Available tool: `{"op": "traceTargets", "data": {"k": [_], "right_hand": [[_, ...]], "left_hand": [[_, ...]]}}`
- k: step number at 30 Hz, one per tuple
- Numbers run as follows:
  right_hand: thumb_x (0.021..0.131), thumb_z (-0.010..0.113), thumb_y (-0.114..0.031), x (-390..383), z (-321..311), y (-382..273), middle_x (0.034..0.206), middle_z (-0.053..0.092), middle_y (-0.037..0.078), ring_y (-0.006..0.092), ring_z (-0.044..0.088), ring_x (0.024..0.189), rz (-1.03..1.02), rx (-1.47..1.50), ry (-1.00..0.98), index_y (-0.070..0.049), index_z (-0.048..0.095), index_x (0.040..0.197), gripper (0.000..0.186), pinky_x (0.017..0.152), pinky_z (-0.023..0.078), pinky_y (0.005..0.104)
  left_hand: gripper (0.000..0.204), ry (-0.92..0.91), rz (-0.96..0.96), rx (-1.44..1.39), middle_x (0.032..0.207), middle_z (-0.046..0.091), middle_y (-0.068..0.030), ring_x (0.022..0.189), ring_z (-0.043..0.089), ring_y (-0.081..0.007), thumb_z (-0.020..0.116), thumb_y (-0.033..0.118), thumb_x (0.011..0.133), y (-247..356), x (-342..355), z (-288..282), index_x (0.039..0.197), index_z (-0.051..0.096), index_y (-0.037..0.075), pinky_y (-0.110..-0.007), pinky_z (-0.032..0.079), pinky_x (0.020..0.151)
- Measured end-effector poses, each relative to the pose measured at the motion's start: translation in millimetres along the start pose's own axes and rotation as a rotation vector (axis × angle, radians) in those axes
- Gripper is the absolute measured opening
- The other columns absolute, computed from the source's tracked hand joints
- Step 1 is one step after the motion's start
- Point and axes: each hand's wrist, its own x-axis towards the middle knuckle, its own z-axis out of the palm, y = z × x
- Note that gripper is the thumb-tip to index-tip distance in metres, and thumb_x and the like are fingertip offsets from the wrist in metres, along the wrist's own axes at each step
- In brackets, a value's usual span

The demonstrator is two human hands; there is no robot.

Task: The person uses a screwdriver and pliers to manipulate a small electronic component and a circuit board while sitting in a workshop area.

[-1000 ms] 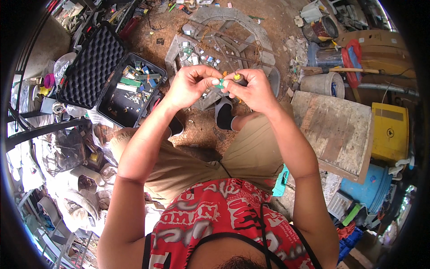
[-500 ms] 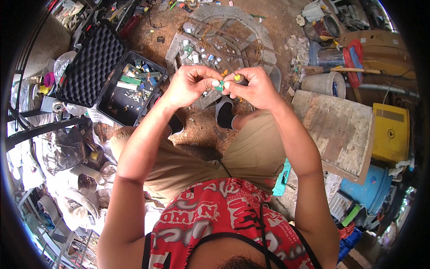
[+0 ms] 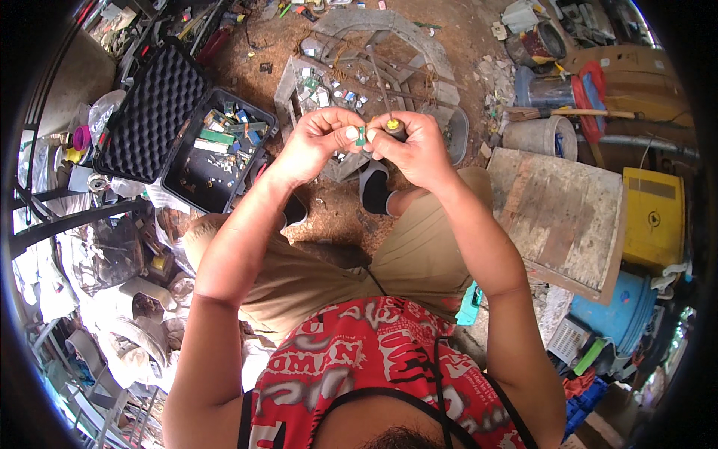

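Black case (image 3: 161, 112) lay open, leftward | left grip (image 3: 320, 146) pinched; right grip (image 3: 417, 148) curled | screwdriver (image 3: 394, 126) held in right grip | small green board (image 3: 360, 138) sat between both grips, pinched at left thumb tip, right thumb beside it

a black-trimmed red sleeveless top (image 3: 374, 352) is worn with tan shorts (image 3: 422, 243).

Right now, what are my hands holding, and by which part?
Your left hand pinches a small green piece by its left side; your right hand grips a screwdriver-like tool by its dark handle, fingertips at the piece's right side.
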Motion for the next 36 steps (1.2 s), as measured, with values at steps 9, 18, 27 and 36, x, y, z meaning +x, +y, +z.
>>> {"op": "traceTargets", "data": {"k": [9, 18, 27, 36], "right_hand": [[0.087, 0.068, -0.004, -2, 11, -29, 0.075, 0.067, 0.000, 0.0048, 0.059, 0.069, -0.102, -0.013, 0.046, 0.002, 0.070, 0.091, 0.007, 0.062, 0.050, 0.0226], [0.084, 0.072, -0.011, -1, 16, -25, 0.078, 0.072, 0.011, 0.0110, 0.068, 0.064, -0.357, -0.287, 0.247, 0.001, 0.072, 0.092, 0.014, 0.056, 0.053, 0.0256], [0.086, 0.072, -0.010, 5, 13, -24, 0.083, 0.070, 0.006, 0.0083, 0.062, 0.071, -0.209, -0.061, 0.196, 0.001, 0.069, 0.092, 0.013, 0.063, 0.051, 0.0228], [0.087, 0.064, -0.013, 107, 61, -189, 0.069, 0.062, 0.001, 0.0057, 0.053, 0.061, -0.465, -0.310, -0.150, 0.001, 0.064, 0.082, 0.015, 0.055, 0.044, 0.0239]], "left_hand": [[0.021, -0.074, -0.035, -0.755, 0.101, 0.070, -0.0103, 0.085, 0.068, -0.0176, 0.060, 0.011, 0.095, -20, -5, 7, 0.115, 0.062, 0.004, -0.033, 0.058, 0.078], [0.021, -0.067, 0.001, -0.710, 0.103, 0.069, -0.0089, 0.085, 0.066, -0.0150, 0.060, 0.012, 0.095, -20, -4, 7, 0.115, 0.062, 0.004, -0.032, 0.057, 0.078], [0.019, -0.006, -0.011, -0.602, 0.097, 0.069, -0.0057, 0.081, 0.066, -0.0150, 0.058, 0.011, 0.097, -14, -12, 6, 0.115, 0.063, 0.005, -0.032, 0.057, 0.077], [0.018, 0.239, 0.301, -0.567, 0.095, 0.066, -0.0008, 0.086, 0.066, -0.0121, 0.056, 0.014, 0.099, 41, -6, -27, 0.114, 0.061, 0.007, -0.028, 0.056, 0.081]]}}
